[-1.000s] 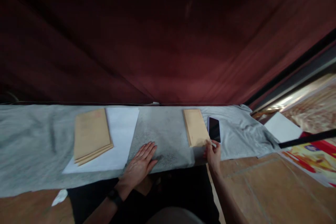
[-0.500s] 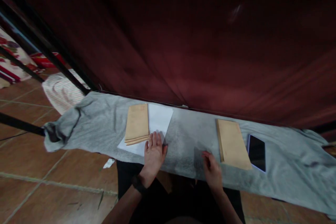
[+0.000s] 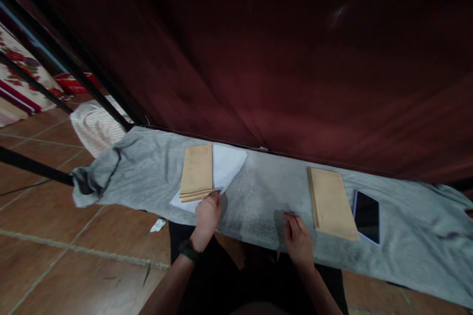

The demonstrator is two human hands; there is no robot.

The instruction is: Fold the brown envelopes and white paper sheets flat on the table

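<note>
My left hand [image 3: 208, 214] is closed at the lower right corner of a sheet of white paper [image 3: 226, 162], pinching it; the sheet's right edge curves up. On that paper lies a small stack of brown envelopes [image 3: 197, 170], just beyond my left fingertips and slightly fanned at the near end. My right hand [image 3: 297, 238] rests by the near edge of the grey cloth [image 3: 254, 197], fingers curled together with nothing visible in them. To its right sits a second stack of brown envelopes [image 3: 332, 202], apart from the hand.
A phone [image 3: 367, 216] with a dark screen lies right of the second stack. Behind the cloth hangs a dark red curtain [image 3: 236, 83]. Black metal bars [image 3: 37, 167] stand at the left, near a striped cloth [image 3: 98, 123]. A white scrap [image 3: 158, 225] lies on the tiled floor.
My left hand has gone from lying flat on the white paper to pinching its near right corner, which is now bent up. The right hand has barely moved. The view has shifted slightly.
</note>
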